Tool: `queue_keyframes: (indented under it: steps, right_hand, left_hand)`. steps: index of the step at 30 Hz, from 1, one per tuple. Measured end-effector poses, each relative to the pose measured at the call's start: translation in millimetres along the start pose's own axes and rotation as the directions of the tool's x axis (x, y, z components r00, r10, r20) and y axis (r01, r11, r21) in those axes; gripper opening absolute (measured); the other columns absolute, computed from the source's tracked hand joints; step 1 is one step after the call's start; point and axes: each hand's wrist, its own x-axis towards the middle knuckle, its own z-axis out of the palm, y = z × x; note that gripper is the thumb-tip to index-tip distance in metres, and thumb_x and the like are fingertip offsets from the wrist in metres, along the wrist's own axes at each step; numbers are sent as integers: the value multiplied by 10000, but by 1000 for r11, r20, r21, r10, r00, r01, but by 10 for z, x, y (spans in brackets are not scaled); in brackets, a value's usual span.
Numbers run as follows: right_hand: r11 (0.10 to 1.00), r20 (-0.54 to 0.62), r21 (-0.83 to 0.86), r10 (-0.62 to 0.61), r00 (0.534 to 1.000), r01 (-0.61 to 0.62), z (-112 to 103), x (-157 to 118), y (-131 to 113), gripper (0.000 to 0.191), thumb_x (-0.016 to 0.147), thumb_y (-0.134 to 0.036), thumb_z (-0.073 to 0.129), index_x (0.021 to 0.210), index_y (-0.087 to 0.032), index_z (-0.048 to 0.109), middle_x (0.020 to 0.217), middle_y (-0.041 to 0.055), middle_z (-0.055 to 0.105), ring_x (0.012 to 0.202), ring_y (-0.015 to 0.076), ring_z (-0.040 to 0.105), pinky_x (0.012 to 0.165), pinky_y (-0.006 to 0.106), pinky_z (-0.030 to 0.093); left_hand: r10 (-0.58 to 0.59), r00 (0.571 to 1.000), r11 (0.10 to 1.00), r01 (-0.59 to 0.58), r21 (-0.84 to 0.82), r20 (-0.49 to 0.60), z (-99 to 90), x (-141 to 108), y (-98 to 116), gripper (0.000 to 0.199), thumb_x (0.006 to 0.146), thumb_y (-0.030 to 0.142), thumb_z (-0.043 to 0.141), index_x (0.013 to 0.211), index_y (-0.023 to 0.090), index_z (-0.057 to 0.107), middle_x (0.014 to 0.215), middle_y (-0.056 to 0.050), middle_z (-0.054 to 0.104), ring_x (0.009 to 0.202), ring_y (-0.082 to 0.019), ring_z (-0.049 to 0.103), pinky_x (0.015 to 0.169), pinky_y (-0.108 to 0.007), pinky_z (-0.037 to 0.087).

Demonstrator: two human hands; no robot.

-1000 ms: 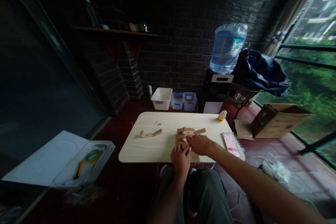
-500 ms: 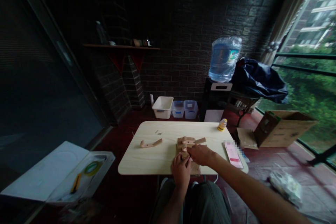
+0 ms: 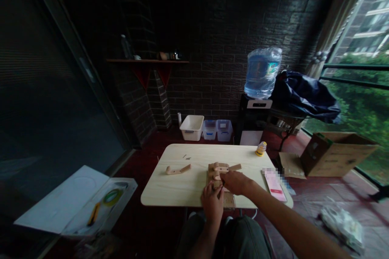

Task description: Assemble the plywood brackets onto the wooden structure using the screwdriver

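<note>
A wooden board (image 3: 210,170) lies near the front of the table, with curved wooden hook pieces (image 3: 221,166) on it. My left hand (image 3: 212,200) is closed on the board's near part, fingers curled around its left side. Bent over the same spot, my right hand (image 3: 235,182) has its fingers pinched together against a hook piece, and whatever sits between the fingertips is hidden. Left of the board rests a loose wooden hook (image 3: 178,170). Small dark pieces like screws (image 3: 187,157) lie behind it.
The pale table (image 3: 158,190) also carries a small yellow-capped bottle (image 3: 261,149) and a pink phone-like item (image 3: 276,188). An open white case (image 3: 71,200) is at the left. Behind are plastic bins (image 3: 192,127), a water dispenser (image 3: 255,117) and a cardboard box (image 3: 337,156).
The whole view has shifted slightly, so everything sits a little lower and further right. Both hands stay at the same place on the board.
</note>
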Motion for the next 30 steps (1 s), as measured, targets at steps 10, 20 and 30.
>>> queue_keyframes:
  steps: [10, 20, 30]
  right_hand:
    - [998, 35, -45, -40, 999, 42, -98, 15, -84, 333, 915, -149, 556, 1218, -62, 665, 1181, 241, 714, 1062, 345, 715, 833, 448, 605]
    - [1000, 89, -8, -23, 996, 24, -170, 47, -101, 305, 902, -146, 571, 1182, -67, 662, 1118, 251, 717, 989, 356, 707, 747, 391, 548]
    - [999, 41, -7, -43, 998, 43, -104, 85, -42, 265, 895, -197, 618, 1127, -92, 690, 1092, 212, 731, 934, 315, 709, 728, 362, 526]
  left_hand:
    - [4, 1000, 1000, -4, -16, 8, -38, 0, 16, 202, 912, 266, 631, 1011, 313, 801, 1212, -71, 704, 1153, -252, 613, 983, -418, 505]
    - [10, 1000, 1000, -10, -9, 11, -27, 19, -6, 182, 904, 264, 656, 996, 312, 805, 1182, -76, 718, 1166, -259, 619, 997, -421, 502]
    - [17, 1000, 1000, -18, -18, -10, 11, 13, -46, 187, 920, 310, 643, 1023, 308, 800, 1193, -89, 711, 1162, -266, 613, 990, -433, 495]
